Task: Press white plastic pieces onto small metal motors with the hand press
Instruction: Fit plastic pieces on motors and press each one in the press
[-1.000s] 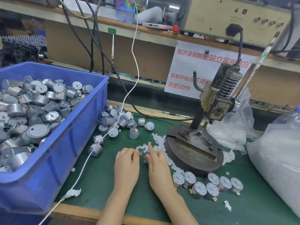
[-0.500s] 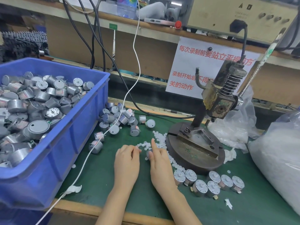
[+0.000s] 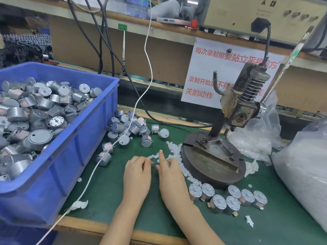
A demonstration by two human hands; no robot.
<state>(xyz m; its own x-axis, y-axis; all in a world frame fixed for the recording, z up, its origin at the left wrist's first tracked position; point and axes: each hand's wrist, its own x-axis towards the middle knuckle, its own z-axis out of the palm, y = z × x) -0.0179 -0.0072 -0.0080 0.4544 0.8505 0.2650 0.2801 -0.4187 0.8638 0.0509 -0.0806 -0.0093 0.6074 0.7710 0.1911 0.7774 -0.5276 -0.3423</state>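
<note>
White plastic pieces [image 3: 174,151] lie scattered on the tabletop [image 3: 109,195] by the hand press [image 3: 237,110]; left hand [image 3: 137,175] and right hand [image 3: 170,177] rest among them, grip unclear. Blue crate [image 3: 70,165] holds metal motors [image 3: 40,110]; a clear bag [image 3: 304,174], white bits.

Bare forearms, bare left hand [image 3: 137,175], right hand [image 3: 172,179]

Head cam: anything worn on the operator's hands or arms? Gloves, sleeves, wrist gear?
Nothing visible. The left hand and right hand are bare, with no gloves, rings or finger cots. No sleeve, watch or wrist strap shows up to the frame edge.
</note>
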